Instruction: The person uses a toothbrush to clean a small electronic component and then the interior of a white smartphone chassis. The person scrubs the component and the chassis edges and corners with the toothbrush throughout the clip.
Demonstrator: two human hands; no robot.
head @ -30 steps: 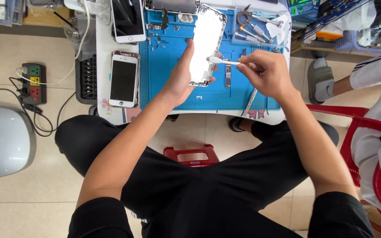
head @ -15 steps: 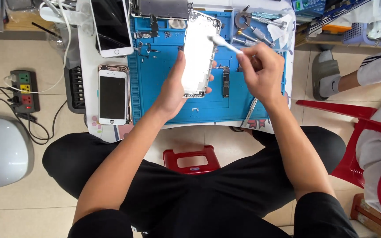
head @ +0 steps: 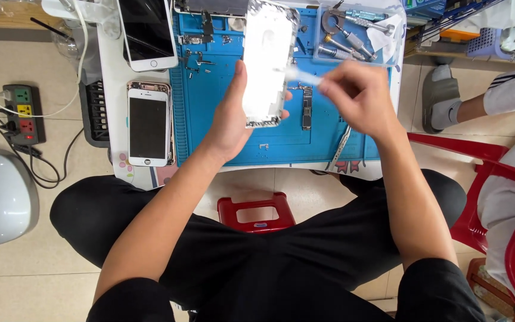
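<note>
- Landmark: the blue rubber work mat point(head: 281, 143) on the white counter point(head: 109, 83); every place below is given from it.
- Far left of the mat, on the tiled floor, lies a grey power strip with coloured sockets point(head: 22, 113), its cables trailing off.
- Just left of the mat lie two white-fronted smartphones with dark screens: one at the counter's far edge point(head: 146, 33), one nearer the person point(head: 148, 124). Both look whole and closed.
- Over the mat's middle, the left hand point(head: 230, 119) holds a stripped white phone housing point(head: 266, 62) upright on its long edge, thumb along one side and fingers curled behind; the housing is lifted off the mat.
- The housing's inner face looks bare, and loose small screws and brackets point(head: 196, 56) lie on the mat's upper left, with a narrow dark circuit board point(head: 307, 114) just right of the housing. So, by my judgement, disassembly is largely done, and refitting is not yet begun.
- Right of the housing, the right hand point(head: 359, 98) pinches a thin white stick-like tool point(head: 302, 76) between fingertips, its tip touching the housing's face; motion blur hides its exact kind.
- At the mat's upper right, a clear tray holds metal screwdrivers and tweezers point(head: 353, 33).
- Beyond the mat's right edge, another person's sandalled foot point(head: 442, 98) rests beside a red plastic chair point(head: 478, 179).
</note>
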